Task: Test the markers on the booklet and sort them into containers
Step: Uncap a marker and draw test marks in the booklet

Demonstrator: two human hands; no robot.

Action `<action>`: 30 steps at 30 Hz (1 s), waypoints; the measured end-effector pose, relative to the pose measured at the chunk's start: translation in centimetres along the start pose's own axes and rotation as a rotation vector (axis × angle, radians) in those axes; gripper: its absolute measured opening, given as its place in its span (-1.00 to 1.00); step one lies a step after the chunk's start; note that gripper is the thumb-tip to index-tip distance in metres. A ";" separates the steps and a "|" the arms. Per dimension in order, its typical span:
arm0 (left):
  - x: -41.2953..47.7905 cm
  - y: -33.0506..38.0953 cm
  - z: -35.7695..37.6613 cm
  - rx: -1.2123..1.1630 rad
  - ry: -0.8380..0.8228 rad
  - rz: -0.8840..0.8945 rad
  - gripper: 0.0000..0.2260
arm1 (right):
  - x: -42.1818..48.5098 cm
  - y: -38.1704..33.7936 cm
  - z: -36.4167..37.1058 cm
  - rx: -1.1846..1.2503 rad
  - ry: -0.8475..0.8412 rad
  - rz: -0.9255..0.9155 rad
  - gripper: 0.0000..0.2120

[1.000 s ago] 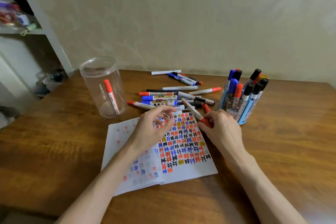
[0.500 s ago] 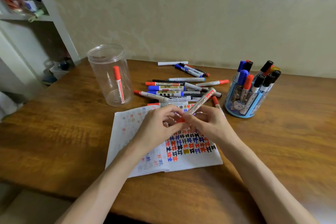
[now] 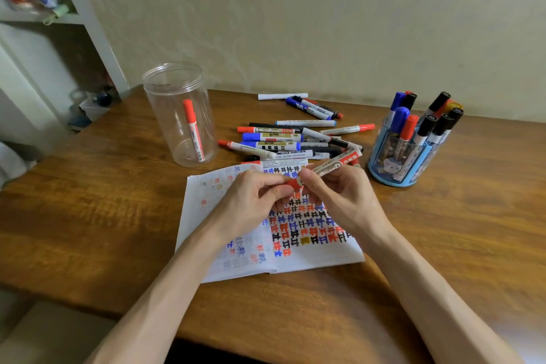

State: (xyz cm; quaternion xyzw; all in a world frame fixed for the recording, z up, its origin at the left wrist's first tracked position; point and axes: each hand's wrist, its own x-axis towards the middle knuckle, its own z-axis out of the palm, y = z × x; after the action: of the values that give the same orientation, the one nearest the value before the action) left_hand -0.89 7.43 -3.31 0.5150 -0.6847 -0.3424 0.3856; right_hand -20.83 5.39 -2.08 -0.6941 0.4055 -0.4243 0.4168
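Glossy brown wood-grain table [image 3: 88, 216], far edge against a pale textured wall [image 3: 325, 23]. White shelf unit [image 3: 88, 9] past the far-left corner, contents blurred.

Near the front edge, at centre: open white booklet [image 3: 310, 257], flat, right page dense with red, blue and black test marks, left page showing faint marks only. Middle of it hidden by both hands.

Toward the far-left corner: clear jar [image 3: 177, 115], plastic, cylindrical, upright, lidless. Inside it a single red marker [image 3: 193, 130], leaning, cap up.

Toward the right edge: blue holder [image 3: 396, 162], round, printed with a cartoon figure, packed with upright markers, caps blue, red and black.

Left hand [image 3: 251, 204] and right hand [image 3: 345, 198] raised together above the booklet's far half.

Between jar and holder: loose markers [image 3: 283, 139], a flat heap of white barrels, some crossing each other, nearest ones touching the booklet's far edge.

In the right hand, fingers curled round the barrel: whiteboard marker [image 3: 334, 167], printed label, tilted up toward the holder.

At its lower end: red cap [image 3: 294, 183], pinched between left thumb and fingertips. Seated or loosened: cannot tell.
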 end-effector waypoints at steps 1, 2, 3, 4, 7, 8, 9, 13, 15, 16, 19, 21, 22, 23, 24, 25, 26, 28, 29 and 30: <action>0.0 0.1 -0.1 -0.007 -0.018 -0.004 -0.83 | -0.1 0.0 -0.1 -0.005 0.000 -0.004 -0.77; 0.1 0.2 -0.3 -0.011 -0.031 -0.008 -0.83 | -0.2 -0.1 -0.1 -0.011 -0.003 -0.008 -0.77; 0.1 0.3 -0.4 -0.014 -0.044 -0.010 -0.83 | -0.2 -0.2 -0.1 -0.017 -0.009 -0.010 -0.77; 0.2 0.3 -0.5 -0.015 -0.053 -0.009 -0.82 | -0.2 -0.3 -0.2 -0.024 -0.014 -0.009 -0.78; 0.3 0.2 -0.4 -0.004 -0.034 0.029 -0.81 | -0.3 -0.5 0.0 -0.002 0.007 0.003 -0.83; 0.2 0.2 -0.2 -0.008 -0.019 0.036 -0.83 | -0.3 -0.6 0.3 0.031 0.031 0.021 -0.83; 0.2 0.1 -0.1 -0.015 -0.002 0.039 -0.86 | -0.3 -0.6 0.6 0.070 0.060 0.043 -0.82; -0.4 -0.3 0.4 0.088 0.038 0.075 -0.78 | -0.7 -0.4 1.8 0.130 0.141 0.111 -0.73; -0.5 -0.4 0.2 0.143 0.004 0.067 -0.80 | -0.8 -0.3 2.0 0.097 0.144 0.108 -0.70; -0.6 -0.5 0.0 0.136 -0.019 0.052 -0.83 | -0.8 -0.3 2.0 0.080 0.138 0.099 -0.70; -0.6 -0.2 -0.2 0.102 -0.033 0.038 -0.82 | -1.0 -0.4 2.1 0.046 0.130 0.059 -0.69; -0.5 0.0 -0.4 0.077 -0.041 0.036 -0.81 | -1.1 -0.4 1.9 0.033 0.134 0.036 -0.69; -0.4 0.0 -0.5 0.052 -0.049 0.039 -0.81 | -1.1 -0.4 1.8 0.028 0.134 0.019 -0.70; -0.3 0.0 -0.5 0.030 -0.054 0.039 -0.81 | -1.1 -0.4 1.7 0.026 0.130 0.000 -0.71; -0.3 0.0 -0.5 0.017 -0.061 0.036 -0.81 | -1.2 -0.4 1.6 0.028 0.121 -0.014 -0.72; -0.3 0.0 -0.4 0.011 -0.071 0.036 -0.82 | -1.3 -0.3 1.6 0.027 0.108 -0.029 -0.73; -0.2 0.0 -0.4 0.011 -0.081 0.037 -0.82 | -1.4 -0.3 1.6 0.022 0.093 -0.046 -0.75; -0.3 -0.3 -0.8 0.013 -0.098 0.021 -0.82 | -1.5 -0.5 1.4 0.022 0.096 -0.060 -0.80; -0.3 -0.7 -1.4 0.011 -0.089 0.009 -0.80 | -1.5 -0.5 0.9 0.046 0.131 -0.049 -0.81; -0.3 -1.2 -2.2 0.006 -0.066 0.010 -0.78 | -1.4 -0.6 0.0 0.079 0.180 -0.036 -0.81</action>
State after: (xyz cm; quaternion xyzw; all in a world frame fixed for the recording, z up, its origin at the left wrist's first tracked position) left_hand 1.59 7.28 -3.38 0.5010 -0.7006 -0.3554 0.3631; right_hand -21.15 6.87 -1.89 -0.6434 0.4116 -0.5081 0.3981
